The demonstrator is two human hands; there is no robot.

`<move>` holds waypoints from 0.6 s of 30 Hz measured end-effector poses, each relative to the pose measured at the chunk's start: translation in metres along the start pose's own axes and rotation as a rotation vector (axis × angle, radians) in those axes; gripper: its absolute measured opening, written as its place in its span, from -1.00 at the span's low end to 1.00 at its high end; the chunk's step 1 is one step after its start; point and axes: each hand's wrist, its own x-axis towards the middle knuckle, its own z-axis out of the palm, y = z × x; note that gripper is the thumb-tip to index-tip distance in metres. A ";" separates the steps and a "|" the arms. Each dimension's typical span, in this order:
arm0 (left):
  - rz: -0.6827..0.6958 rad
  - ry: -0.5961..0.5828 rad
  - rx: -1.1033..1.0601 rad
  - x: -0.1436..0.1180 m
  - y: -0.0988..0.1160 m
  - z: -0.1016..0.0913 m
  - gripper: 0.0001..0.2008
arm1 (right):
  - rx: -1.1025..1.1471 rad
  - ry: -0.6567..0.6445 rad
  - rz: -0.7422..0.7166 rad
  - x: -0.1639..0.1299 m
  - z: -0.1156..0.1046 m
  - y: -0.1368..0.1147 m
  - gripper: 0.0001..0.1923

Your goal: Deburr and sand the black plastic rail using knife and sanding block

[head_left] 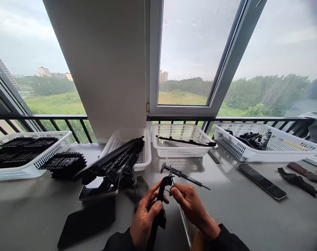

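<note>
- Two hands on the job: L hand (145,212) has fingers & thumb clamped round the long black part (161,191), which is up off the bench (221,223), roughly mid-view, curved end on top.
- R hand (191,202) sits just beside that end, fingers curled together, thumb against forefinger (can't tell what they pinch, if anything; too small).
- Best we let L do the holding, R the fine work; R should press lightly, as the curved end looks thin & might bend or snap.
- We'd do well to brace both wrists near the bench edge, so the part doesn't twist.
- L fingertips are near R's, so we should work away from them.
- Watch the caliper (184,175), lying just beyond the hands, & the bright rod (184,223) running behind R: approx. no elbow room there, easy to knock.
- Turn the part to the window light for a proper look.
</note>
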 end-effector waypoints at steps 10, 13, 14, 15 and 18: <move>-0.009 0.004 -0.048 0.001 -0.006 0.001 -0.39 | -0.067 0.008 0.055 0.001 0.002 0.003 -0.25; 0.020 0.037 -0.056 0.002 -0.008 0.001 -0.38 | -0.079 0.019 0.068 0.000 0.005 0.002 -0.23; 0.028 0.052 -0.068 0.002 -0.008 0.002 -0.39 | -0.080 0.019 0.071 -0.001 0.006 0.002 -0.23; 0.028 0.066 -0.084 0.002 -0.008 0.002 -0.40 | -0.080 0.019 0.073 -0.001 0.006 0.002 -0.22; 0.004 0.106 -0.134 0.002 -0.005 0.004 -0.41 | -0.070 0.035 0.084 -0.001 0.005 0.001 -0.21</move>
